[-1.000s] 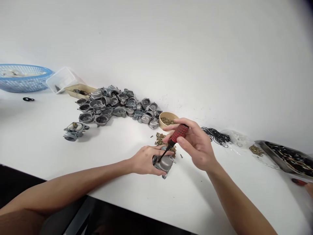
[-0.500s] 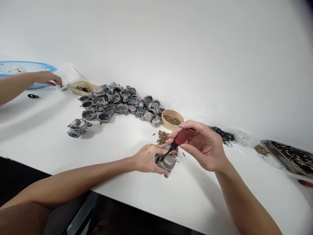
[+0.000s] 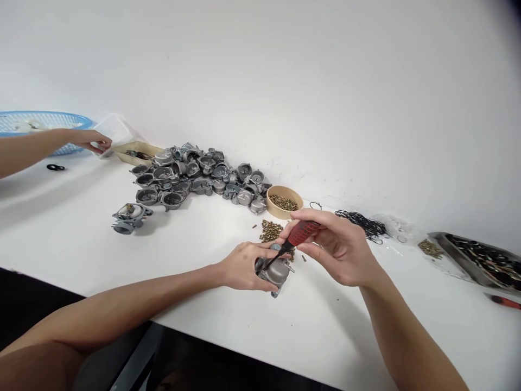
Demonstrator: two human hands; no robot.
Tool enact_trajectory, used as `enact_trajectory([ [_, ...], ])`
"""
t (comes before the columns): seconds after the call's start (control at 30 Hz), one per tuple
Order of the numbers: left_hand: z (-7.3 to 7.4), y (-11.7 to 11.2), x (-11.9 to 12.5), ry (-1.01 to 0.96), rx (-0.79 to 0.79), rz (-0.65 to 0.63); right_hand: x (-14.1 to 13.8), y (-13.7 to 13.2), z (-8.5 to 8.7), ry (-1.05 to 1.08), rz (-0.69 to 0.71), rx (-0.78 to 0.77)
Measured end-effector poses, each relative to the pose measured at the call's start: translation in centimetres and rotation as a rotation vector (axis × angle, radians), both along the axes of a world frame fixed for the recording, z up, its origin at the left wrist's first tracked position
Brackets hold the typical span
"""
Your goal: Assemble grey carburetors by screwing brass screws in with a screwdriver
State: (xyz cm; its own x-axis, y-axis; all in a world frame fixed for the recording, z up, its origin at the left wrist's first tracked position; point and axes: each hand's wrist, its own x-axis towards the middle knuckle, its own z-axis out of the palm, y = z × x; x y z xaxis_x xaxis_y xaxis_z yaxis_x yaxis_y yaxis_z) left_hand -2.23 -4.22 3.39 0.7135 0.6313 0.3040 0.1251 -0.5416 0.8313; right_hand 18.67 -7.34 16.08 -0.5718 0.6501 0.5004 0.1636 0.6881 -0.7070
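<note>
A grey metal carburetor point(image 3: 278, 271) stands on the white table, its rounded bowl facing up. My left hand point(image 3: 245, 267) is closed around its left side, fingers and thumb on either edge. In my right hand point(image 3: 334, 244) is a screwdriver point(image 3: 302, 233) with a red and black handle, pinched between thumb and fingers. The screwdriver slants down to the left, and its tip meets the carburetor near the bowl's left edge; the exact contact point is too small to make out. Small brass screws or jets point(image 3: 271, 231) lie in a loose heap just behind the carburetor.
Many carburetor bodies point(image 3: 199, 171) are piled along the wall, near a round tub point(image 3: 285, 191) of brass pieces. One carburetor point(image 3: 131, 218) stands apart at left. Another person's hand point(image 3: 90, 139) reaches to a clear plastic box point(image 3: 116, 128). Black rings point(image 3: 360, 222) and a metal tray point(image 3: 468, 259) lie right.
The view has shifted slightly. The other person's hand has moved a little to the right at the clear box. My hands keep the same hold, the screwdriver still against the carburetor.
</note>
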Motion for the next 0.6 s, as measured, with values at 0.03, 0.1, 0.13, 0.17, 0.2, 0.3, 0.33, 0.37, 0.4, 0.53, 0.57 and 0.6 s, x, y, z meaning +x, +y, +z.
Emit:
enact_trajectory([
  [0.03,0.0,-0.1,0.0,-0.004,0.001,-0.003,-0.1,0.0,-0.1,0.004,-0.040,0.027],
  [0.1,0.1,-0.3,0.0,-0.019,0.000,0.001,-0.5,0.0,-0.5,0.002,-0.175,0.110],
  [0.13,0.0,-0.4,0.0,-0.025,-0.004,0.003,-0.6,0.0,-0.8,-0.004,-0.247,0.154],
  [0.17,0.0,-0.4,0.0,-0.029,-0.011,0.006,-0.7,-0.1,-1.0,-0.016,-0.302,0.193],
  [0.2,-0.1,-0.5,0.0,-0.033,-0.021,0.007,-0.7,-0.3,-1.1,-0.025,-0.337,0.223],
  [0.3,-0.1,-0.5,-0.2,-0.028,-0.049,-0.005,0.7,-1.4,-0.8,0.038,-0.389,0.288],
  [0.33,0.0,-0.4,-0.3,-0.018,-0.051,-0.017,1.6,-1.9,-0.5,0.085,-0.421,0.314],
  [0.37,0.2,-0.2,-0.5,-0.003,-0.052,-0.039,2.6,-2.3,-0.2,0.127,-0.474,0.341],
  [0.4,0.4,0.0,-0.8,0.019,-0.054,-0.073,3.8,-2.8,0.0,0.148,-0.547,0.364],
  [0.53,1.7,0.8,-1.9,0.121,-0.092,-0.245,8.3,-4.4,-0.9,-0.145,-0.885,0.318],
  [0.57,2.1,0.9,-2.1,0.141,-0.089,-0.268,9.2,-4.7,-1.9,-0.248,-0.940,0.296],
  [0.6,2.4,1.0,-2.3,0.159,-0.074,-0.279,10.0,-5.1,-3.0,-0.324,-0.988,0.290],
])
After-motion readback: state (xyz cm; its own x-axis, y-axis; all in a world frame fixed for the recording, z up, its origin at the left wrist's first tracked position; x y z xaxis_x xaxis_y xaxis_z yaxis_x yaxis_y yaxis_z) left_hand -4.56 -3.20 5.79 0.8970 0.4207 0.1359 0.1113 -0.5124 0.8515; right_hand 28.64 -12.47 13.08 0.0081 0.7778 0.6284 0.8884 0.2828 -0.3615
